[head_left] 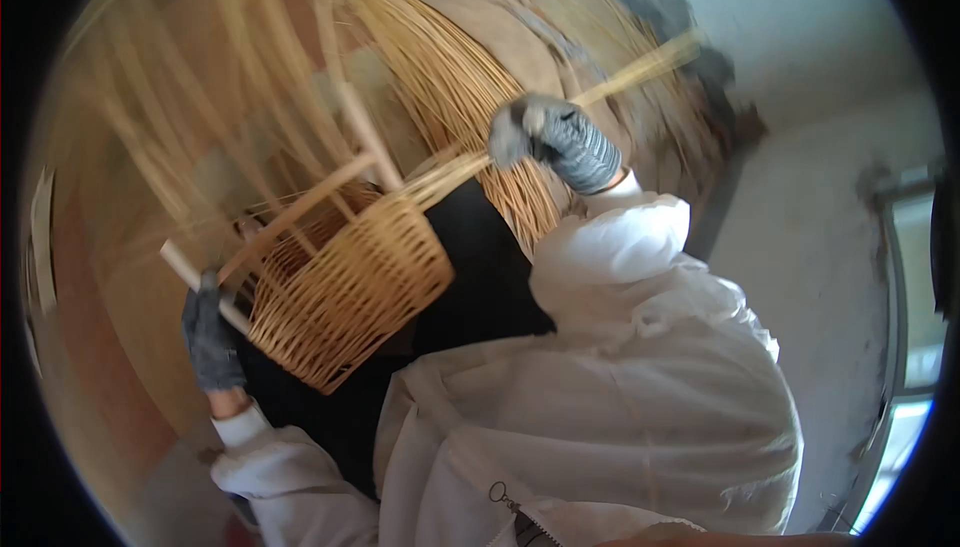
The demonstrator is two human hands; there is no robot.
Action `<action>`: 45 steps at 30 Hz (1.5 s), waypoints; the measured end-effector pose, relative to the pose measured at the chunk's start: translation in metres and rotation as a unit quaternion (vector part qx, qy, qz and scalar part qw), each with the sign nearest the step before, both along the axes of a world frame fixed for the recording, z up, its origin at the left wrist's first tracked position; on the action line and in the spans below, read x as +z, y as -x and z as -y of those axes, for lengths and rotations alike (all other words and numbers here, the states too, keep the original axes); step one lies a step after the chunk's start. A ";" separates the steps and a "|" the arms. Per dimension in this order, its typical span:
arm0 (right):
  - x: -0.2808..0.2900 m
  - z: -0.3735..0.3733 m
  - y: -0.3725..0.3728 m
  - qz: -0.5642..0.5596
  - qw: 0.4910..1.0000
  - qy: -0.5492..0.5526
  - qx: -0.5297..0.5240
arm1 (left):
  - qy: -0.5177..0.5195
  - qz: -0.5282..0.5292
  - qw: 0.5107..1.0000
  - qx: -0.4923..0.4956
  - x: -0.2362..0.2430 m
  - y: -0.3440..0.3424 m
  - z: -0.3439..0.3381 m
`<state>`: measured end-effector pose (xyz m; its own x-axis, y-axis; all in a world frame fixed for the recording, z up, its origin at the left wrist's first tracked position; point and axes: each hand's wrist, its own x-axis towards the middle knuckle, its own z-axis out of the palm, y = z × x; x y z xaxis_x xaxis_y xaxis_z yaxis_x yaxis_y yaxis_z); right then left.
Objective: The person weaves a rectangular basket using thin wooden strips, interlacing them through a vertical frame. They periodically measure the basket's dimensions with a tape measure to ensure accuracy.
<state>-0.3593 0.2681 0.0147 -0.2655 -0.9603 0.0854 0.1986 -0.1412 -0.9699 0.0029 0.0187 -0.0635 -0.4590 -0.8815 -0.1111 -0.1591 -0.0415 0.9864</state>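
A half-woven wicker basket (350, 297) rests tilted over my lap, with long upright canes rising from its far side, blurred by motion. Pale wooden posts stand at its corners, and a wooden crossbar (300, 215) runs between them above the opening. My gloved left hand (212, 342) is closed round the wooden post (180, 263) at the basket's left corner. To the right of the basket, my gloved right hand (560, 142) grips a bundle of wicker strands (645, 69). Those strands run from the basket's upper right edge through my fist and stick out beyond it.
A large heap of loose wicker canes (440, 62) lies on the floor just past the basket. Brownish sacking (520, 42) is spread behind it. A black cloth (480, 287) covers my lap. A grey wall (800, 207) with a window (912, 287) stands on the right.
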 end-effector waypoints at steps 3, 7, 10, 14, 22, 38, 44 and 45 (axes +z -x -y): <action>-0.073 -0.118 0.031 -0.058 0.967 -0.246 -0.021 | 0.113 0.015 0.993 0.011 -0.012 0.007 -0.017; -0.205 -0.278 0.052 -0.442 0.610 -0.636 -0.170 | -0.052 -0.003 0.994 0.101 0.001 0.018 -0.030; -0.270 -0.367 0.018 -0.238 0.595 -0.759 -0.115 | -0.158 -0.007 0.987 0.043 0.017 0.026 -0.029; -0.327 -0.401 -0.061 -0.108 0.646 -0.753 -0.057 | -0.098 0.065 0.992 0.053 0.017 0.034 -0.030; -0.420 -0.305 -0.060 -0.185 0.714 -0.674 -0.041 | -0.140 -0.119 0.977 0.104 0.014 0.031 -0.029; -0.388 -0.243 -0.007 0.332 0.839 -0.413 -0.122 | -0.108 -0.066 0.964 0.233 0.048 0.069 -0.050; -0.194 -0.168 -0.004 0.525 0.829 0.064 -0.183 | -0.101 -0.165 0.963 0.187 0.039 0.061 -0.052; -0.164 -0.151 -0.011 0.470 0.867 0.079 -0.144 | -0.094 -0.167 0.965 0.177 0.038 0.060 -0.053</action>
<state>-0.3484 0.4186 -0.1490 -0.5163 -0.8386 -0.1735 0.8252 -0.4330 -0.3627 -0.0567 0.0721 -0.0258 -0.1707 -0.9682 -0.1828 0.2237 -0.2187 0.9498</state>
